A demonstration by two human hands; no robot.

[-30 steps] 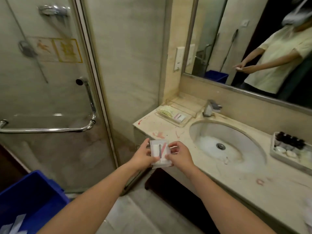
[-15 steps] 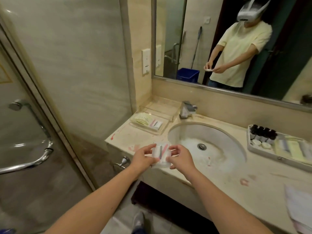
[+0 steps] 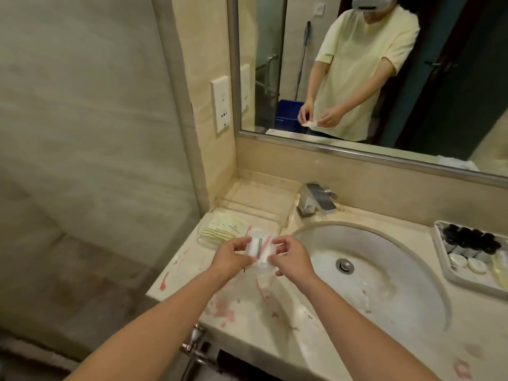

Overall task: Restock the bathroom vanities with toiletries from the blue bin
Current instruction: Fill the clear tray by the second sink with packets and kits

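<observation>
Above the stained surface, the left grip and right grip each pinch one edge of a clear toiletry packet. They are probably squaring it for the clear tray just beyond. The blue bin shows only in the mirror.

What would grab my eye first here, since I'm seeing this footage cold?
The left hand and right hand pinching a clear toiletry packet above the counter's left end. Next, the mirror above, reflecting the person and the blue bin, and the white tray of dark-capped bottles right of the sink.
</observation>
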